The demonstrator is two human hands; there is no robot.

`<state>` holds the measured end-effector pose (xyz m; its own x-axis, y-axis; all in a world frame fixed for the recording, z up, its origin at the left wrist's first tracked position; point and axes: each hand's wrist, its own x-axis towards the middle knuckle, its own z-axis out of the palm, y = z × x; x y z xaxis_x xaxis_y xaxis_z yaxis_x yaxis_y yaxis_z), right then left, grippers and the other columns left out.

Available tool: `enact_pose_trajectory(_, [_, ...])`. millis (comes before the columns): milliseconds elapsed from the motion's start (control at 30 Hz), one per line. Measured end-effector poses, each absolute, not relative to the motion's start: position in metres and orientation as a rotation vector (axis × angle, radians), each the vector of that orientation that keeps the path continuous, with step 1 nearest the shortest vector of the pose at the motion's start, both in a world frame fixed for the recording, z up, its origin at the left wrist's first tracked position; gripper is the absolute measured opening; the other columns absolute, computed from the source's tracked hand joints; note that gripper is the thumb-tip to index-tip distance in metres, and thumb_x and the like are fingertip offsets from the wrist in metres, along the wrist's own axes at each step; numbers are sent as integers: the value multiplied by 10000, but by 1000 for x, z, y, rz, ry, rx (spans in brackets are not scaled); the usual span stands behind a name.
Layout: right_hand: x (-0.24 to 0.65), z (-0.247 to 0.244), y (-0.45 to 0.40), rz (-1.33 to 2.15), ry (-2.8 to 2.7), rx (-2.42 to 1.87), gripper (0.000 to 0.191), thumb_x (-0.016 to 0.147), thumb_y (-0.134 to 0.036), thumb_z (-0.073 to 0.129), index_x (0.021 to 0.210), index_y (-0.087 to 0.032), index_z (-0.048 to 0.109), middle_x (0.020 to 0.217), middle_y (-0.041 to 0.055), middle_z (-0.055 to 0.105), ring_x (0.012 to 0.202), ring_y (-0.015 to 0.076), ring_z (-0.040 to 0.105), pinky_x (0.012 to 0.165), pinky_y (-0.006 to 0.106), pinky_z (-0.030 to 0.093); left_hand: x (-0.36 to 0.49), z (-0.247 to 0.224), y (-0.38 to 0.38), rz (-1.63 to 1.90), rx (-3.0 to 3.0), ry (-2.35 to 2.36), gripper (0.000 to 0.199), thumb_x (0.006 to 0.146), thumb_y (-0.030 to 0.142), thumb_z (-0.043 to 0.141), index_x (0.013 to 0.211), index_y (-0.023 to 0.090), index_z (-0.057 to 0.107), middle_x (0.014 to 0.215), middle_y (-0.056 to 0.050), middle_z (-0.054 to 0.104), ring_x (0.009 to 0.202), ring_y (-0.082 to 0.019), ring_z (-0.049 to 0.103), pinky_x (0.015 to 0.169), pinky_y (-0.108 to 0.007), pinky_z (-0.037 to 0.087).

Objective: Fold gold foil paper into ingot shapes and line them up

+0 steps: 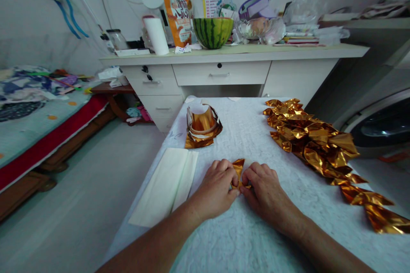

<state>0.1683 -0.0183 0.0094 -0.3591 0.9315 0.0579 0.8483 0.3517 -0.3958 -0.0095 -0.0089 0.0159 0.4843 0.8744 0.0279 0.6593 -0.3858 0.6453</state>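
Note:
Close together on the cloth-covered table, both hands grip one small sheet of gold foil paper (238, 166). My left hand (221, 187) has its fingers curled over the sheet's left side, thumb pointing inward. On the right side, my right hand (263, 190) pinches the same sheet, its thumb near the left one. Much of the paper is hidden under the fingers. Pale paper sheets (163, 187) lie flat beside my left forearm. Beyond the hands sits a curled stack of gold foil paper (203, 126). A heap of folded gold foil pieces (320, 145) spreads along the right.
A white desk (221, 72) with drawers stands against the table's far end, bearing a watermelon half (213, 33), an orange snack bag (179, 17) and a paper roll (156, 35). A washing machine (384, 119) is at right, a bed (48, 123) at left.

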Motion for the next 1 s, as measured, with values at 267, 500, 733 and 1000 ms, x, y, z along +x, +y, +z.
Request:
enact_pose_trajectory(267, [173,9,-18,363,-2324,-1623,123,831,-229,602,954,-226,594,978,77,577,892,261,486,758,393,362,-9,18,-9,486,2158,1267,139,769,136,624,836,219,534,1024,-24,512,1043,-226,450,917,-367,394])
enact_pose_trajectory(500, [190,5,-14,274,-2295,-1674,360,774,-187,653,1115,-272,579,1015,73,581,915,273,504,775,396,364,-9,16,-10,503,2155,1262,157,746,110,617,826,216,534,1042,-26,512,1058,-223,453,925,-362,390])
enact_pose_trajectory(733, [206,6,-8,381,-2263,-1636,337,795,-160,596,1118,-250,567,1035,73,585,928,260,520,796,397,387,-10,16,-9,509,2147,1248,143,751,103,605,818,207,535,1034,-26,526,1040,-219,458,910,-355,387])
enact_pose_trajectory(1000, [193,13,4,434,-2187,-1358,322,935,-211,432,1236,-227,545,1224,117,592,1113,279,491,909,460,387,-11,20,-9,548,2188,1153,158,771,65,566,820,212,537,1008,-24,539,1027,-209,470,909,-336,394])
